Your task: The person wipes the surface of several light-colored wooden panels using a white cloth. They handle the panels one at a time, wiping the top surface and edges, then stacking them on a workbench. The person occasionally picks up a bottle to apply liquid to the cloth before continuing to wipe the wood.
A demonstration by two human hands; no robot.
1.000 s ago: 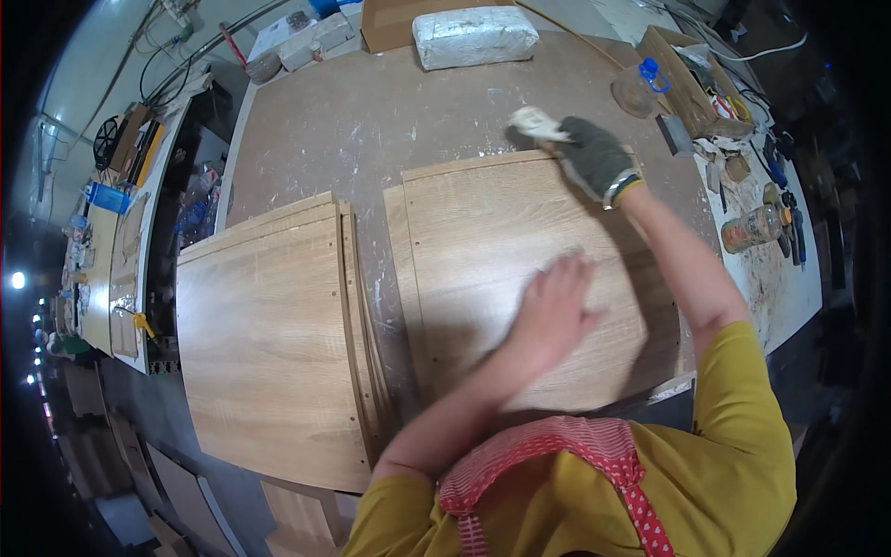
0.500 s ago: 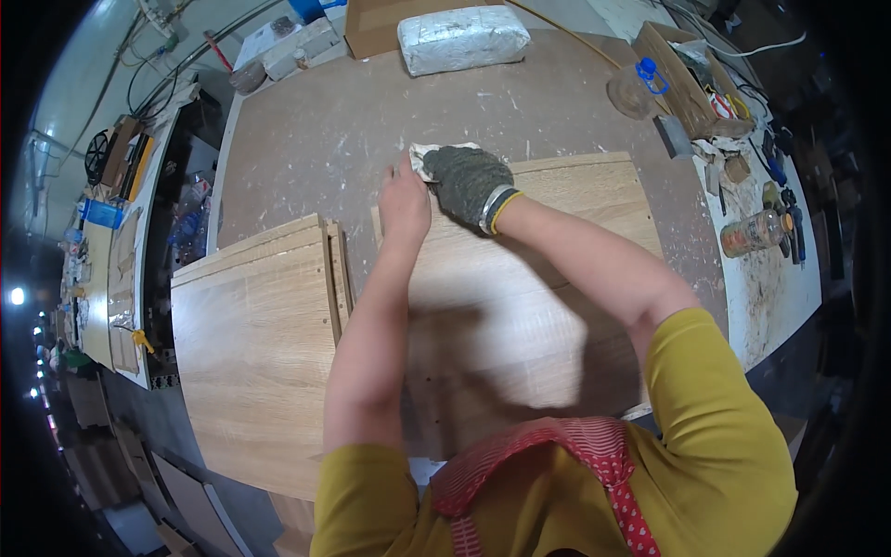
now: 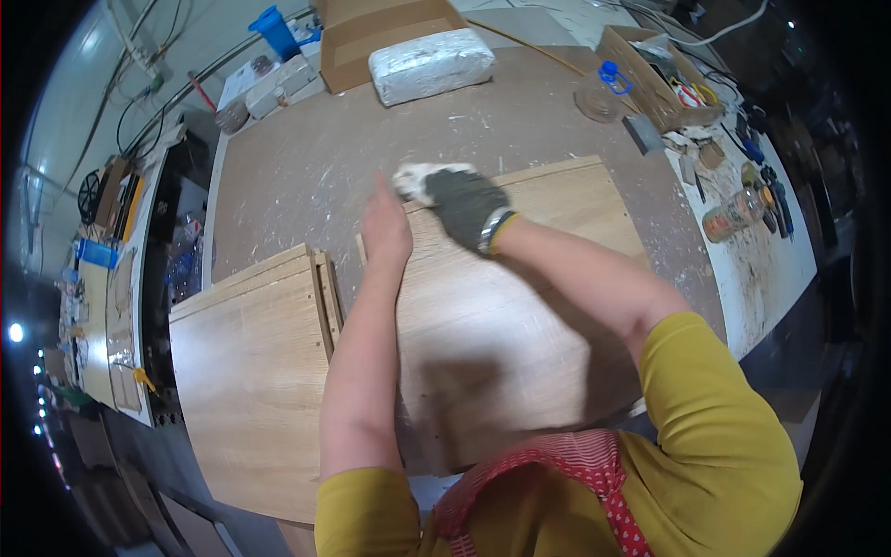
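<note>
A wood-grain board (image 3: 520,306) lies flat in front of me on the brown worktable. My right hand (image 3: 467,206), in a dark grey-green work glove, presses a crumpled white cloth (image 3: 413,180) to the board's far edge, near its far left corner. Close beside the cloth, my bare left hand (image 3: 386,227) rests at the board's left edge. One of its fingers points up and away from me; the other fingertips are partly hidden. My two forearms cover part of the board.
More wood-grain boards (image 3: 251,381) are stacked at left. On the worktable (image 3: 306,158) stand a white wrapped block (image 3: 432,67), an open cardboard box (image 3: 380,32) and a clear jug with a blue cap (image 3: 599,97). A tool box (image 3: 659,84) and a bottle (image 3: 733,215) are at right.
The whole view has shifted, so the far items sit lower and further left. My right hand still holds the cloth at the board's far edge, and my left hand stays beside it.
</note>
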